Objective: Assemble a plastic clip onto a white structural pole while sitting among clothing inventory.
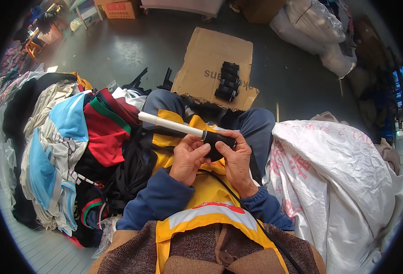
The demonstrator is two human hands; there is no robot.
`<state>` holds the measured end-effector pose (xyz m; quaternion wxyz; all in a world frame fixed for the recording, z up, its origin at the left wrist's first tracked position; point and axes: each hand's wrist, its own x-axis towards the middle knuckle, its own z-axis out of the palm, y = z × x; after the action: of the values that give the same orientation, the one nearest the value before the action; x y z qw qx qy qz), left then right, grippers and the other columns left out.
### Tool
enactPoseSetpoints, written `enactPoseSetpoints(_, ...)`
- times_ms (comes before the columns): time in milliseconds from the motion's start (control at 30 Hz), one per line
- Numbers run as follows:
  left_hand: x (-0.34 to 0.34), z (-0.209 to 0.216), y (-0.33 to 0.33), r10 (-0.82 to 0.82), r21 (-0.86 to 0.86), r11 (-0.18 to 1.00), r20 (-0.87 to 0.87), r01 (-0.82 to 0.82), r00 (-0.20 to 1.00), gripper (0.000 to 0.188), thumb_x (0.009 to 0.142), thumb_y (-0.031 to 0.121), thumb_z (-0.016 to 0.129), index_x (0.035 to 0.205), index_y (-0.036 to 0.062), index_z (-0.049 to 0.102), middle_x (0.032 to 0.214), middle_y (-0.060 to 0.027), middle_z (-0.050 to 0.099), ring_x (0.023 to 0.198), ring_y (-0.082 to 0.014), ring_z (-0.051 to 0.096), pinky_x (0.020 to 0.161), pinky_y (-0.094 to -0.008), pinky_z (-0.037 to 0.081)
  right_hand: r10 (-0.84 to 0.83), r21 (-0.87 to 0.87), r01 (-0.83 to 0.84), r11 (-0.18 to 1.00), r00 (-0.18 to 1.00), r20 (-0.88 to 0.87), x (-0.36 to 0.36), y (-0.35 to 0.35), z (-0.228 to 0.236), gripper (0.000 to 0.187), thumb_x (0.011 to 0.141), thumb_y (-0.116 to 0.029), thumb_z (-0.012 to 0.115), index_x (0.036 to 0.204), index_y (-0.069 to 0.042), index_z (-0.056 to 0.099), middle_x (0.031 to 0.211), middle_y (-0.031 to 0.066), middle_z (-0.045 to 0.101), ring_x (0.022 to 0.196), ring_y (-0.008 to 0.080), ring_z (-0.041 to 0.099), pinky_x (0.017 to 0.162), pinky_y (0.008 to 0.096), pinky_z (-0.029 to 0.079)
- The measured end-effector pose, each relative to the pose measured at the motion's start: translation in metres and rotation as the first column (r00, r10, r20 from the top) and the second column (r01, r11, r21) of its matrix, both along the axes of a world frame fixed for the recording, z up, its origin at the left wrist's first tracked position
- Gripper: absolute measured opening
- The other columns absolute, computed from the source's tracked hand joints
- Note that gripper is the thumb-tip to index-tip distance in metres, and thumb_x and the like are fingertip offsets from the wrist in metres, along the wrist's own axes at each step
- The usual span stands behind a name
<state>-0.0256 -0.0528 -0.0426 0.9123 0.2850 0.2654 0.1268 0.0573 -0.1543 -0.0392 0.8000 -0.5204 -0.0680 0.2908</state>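
Head view, left hand: the left hand (188, 157) grips the black piece (218, 144) beside the end of a white tube (167, 123).
Right hand: the right hand (238, 160) grasps the same black piece from its other side, thumb in front.
White tube: slants up and leftward from the left hand; how its end joins the black piece is hidden.
White sack: just right of the right hand, a bulging woven sack (334, 169) with red print; contents hidden.
Plastic bags: well beyond the right hand, clear bags (311, 27) filled with something pale.
Carton: far ahead of the left hand, an orange-fronted box (120, 10); inside unseen.
Cardboard sheet: ahead of both hands, a flat sheet (199, 57) carrying black bundles (229, 82).
Garments: left of the left hand, a heap of clothes (105, 137).
Floor: grey, shiny floor (137, 52) beyond the hands.
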Motion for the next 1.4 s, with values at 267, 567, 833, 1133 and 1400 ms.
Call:
enactPoseSetpoints(267,-0.005,-0.005,0.001,0.041,0.000,0.999,0.002,-0.041,0.999,0.034,0.078,0.000,0.062,0.110,0.0032,0.047,0.090,-0.0065,0.058,0.073,-0.0138,0.058,0.054,-0.0227,0.049,0.096,0.064,-0.086,0.994,0.980,-0.177,0.000,-0.006,-0.002,0.028,0.078,-0.005,0.067,0.104,-0.002,0.054,0.097,0.0071,0.058,0.089,0.0145,0.057,0.083,0.0261,0.048)
enactPoseSetpoints(567,-0.004,-0.016,-0.001,-0.145,0.160,0.976,-0.042,0.150,0.988,0.033,0.080,0.001,0.061,0.110,0.0032,0.048,0.092,-0.0046,0.056,0.078,-0.0137,0.058,0.059,-0.0243,0.049,0.082,0.065,-0.067,0.996,0.961,-0.263,-0.003,-0.010,-0.007,0.031,0.079,-0.002,0.065,0.107,-0.002,0.052,0.094,0.0066,0.057,0.087,0.0135,0.057,0.079,0.0250,0.048)
enactPoseSetpoints(833,-0.006,-0.002,-0.005,0.023,0.003,1.000,0.004,-0.023,1.000,0.036,0.079,-0.001,0.061,0.112,0.0031,0.048,0.097,-0.0066,0.056,0.081,-0.0140,0.058,0.060,-0.0246,0.050,0.063,0.112,-0.037,0.993,0.967,-0.246,-0.008,-0.004,-0.004,0.042,0.077,0.002,0.066,0.114,-0.003,0.046,0.097,0.0072,0.057,0.086,0.0137,0.058,0.078,0.0242,0.050)
enactPoseSetpoints(1133,-0.012,-0.003,-0.003,-0.001,0.058,0.998,-0.012,0.002,1.000,0.040,0.078,0.002,0.063,0.114,0.0043,0.047,0.097,-0.0071,0.057,0.081,-0.0148,0.058,0.063,-0.0244,0.051,0.130,0.094,-0.104,0.990,0.933,-0.335,-0.008,-0.007,-0.017,0.033,0.078,-0.009,0.069,0.105,-0.002,0.052,0.097,0.0054,0.057,0.089,0.0147,0.055,0.084,0.0275,0.046)
enactPoseSetpoints(1400,-0.011,-0.024,-0.003,-0.086,0.095,0.991,-0.075,0.093,0.993,0.021,0.083,0.004,0.058,0.104,-0.0011,0.054,0.090,-0.0069,0.061,0.078,-0.0148,0.060,0.066,-0.0273,0.052,0.042,0.124,-0.007,0.992,0.957,-0.287,-0.012,-0.008,-0.011,0.026,0.078,-0.003,0.067,0.101,-0.004,0.054,0.094,0.0037,0.057,0.087,0.0134,0.055,0.082,0.0258,0.046)
